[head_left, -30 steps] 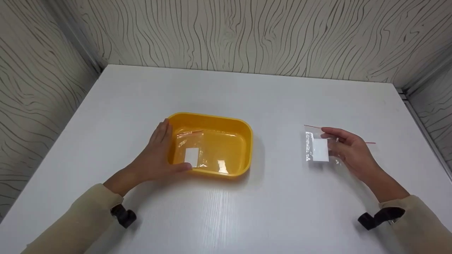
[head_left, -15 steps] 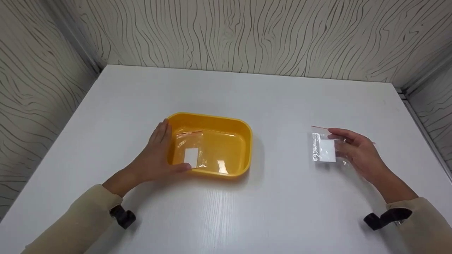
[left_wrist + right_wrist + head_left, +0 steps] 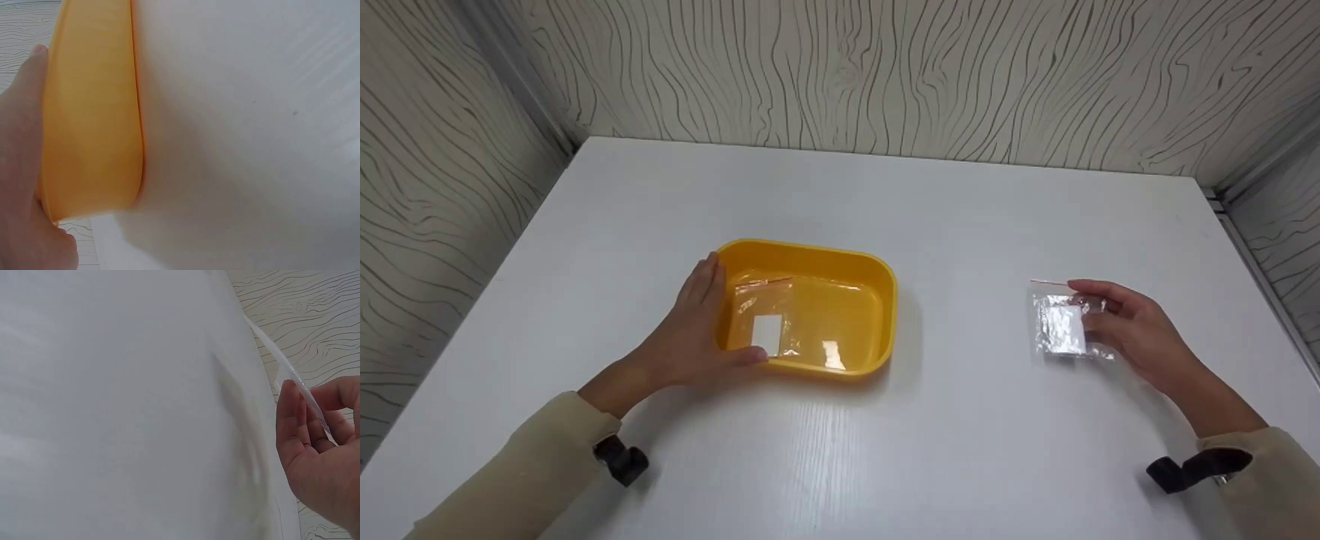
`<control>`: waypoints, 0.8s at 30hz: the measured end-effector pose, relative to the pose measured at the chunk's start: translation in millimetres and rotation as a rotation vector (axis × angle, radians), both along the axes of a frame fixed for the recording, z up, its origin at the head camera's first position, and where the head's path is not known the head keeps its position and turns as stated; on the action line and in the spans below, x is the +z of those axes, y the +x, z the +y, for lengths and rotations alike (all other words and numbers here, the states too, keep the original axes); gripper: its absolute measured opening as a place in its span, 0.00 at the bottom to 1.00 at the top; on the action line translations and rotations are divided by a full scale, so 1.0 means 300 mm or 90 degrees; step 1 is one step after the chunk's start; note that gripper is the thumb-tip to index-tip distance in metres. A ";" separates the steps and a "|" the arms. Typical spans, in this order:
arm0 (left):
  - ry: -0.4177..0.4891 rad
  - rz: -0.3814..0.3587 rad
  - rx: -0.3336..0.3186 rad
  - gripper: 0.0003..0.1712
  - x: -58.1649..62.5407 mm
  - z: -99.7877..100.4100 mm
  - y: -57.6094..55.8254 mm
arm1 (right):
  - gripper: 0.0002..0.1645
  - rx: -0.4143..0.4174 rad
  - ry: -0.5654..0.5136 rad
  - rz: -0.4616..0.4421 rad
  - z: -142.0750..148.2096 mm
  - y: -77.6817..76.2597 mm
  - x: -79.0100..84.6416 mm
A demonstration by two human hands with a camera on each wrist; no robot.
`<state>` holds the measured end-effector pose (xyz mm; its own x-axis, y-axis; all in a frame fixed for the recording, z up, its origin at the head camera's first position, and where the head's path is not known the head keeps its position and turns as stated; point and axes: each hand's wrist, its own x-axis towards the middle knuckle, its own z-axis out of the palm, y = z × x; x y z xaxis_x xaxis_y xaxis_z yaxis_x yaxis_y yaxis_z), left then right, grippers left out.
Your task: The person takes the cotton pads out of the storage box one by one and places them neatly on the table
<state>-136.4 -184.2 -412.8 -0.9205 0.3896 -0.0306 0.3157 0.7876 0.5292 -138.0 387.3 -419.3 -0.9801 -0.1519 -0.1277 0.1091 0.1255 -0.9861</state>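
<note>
My left hand (image 3: pixel 682 334) grips the left end of a yellow plastic basin (image 3: pixel 891 315), its fingers along the left side and its thumb on the near rim. In the left wrist view the basin's outer wall (image 3: pixel 93 112) stands against that hand. Inside the basin, at the left, lies a clear zip bag (image 3: pixel 744 307) with a red seal line and a white rectangle. To the right, my right hand (image 3: pixel 1140 330) pinches another clear zip bag (image 3: pixel 1063 330), which also shows a white rectangle. The right wrist view shows this bag (image 3: pixel 284 363) edge-on between thumb and fingers.
The basin stands on a white table (image 3: pixel 840 465). Behind the table rises a wall (image 3: pixel 847 75) with a wood-grain pattern. A black wrist mount (image 3: pixel 622 459) sits at the left cuff, and another black mount (image 3: pixel 1196 469) at the right.
My right hand has moved right and slightly nearer with its zip bag, which now shows more glare. A red line formerly visible right of the hand is out of sight. My left hand stays put.
</note>
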 end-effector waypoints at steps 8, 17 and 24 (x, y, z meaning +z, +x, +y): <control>-0.006 -0.006 0.007 0.78 -0.002 0.002 -0.005 | 0.32 0.016 0.043 -0.014 0.042 0.005 0.004; -0.010 -0.010 0.009 0.78 -0.001 0.002 -0.004 | 0.36 0.046 0.157 -0.020 0.065 0.007 0.007; -0.013 -0.010 0.010 0.77 0.001 0.002 -0.003 | 0.37 0.061 0.167 -0.014 0.075 0.004 0.009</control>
<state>-137.3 -183.5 -412.7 -0.9259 0.3740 -0.0533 0.2944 0.8029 0.5184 -136.8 409.9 -416.5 -0.9594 -0.2032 -0.1956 0.1048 0.3873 -0.9160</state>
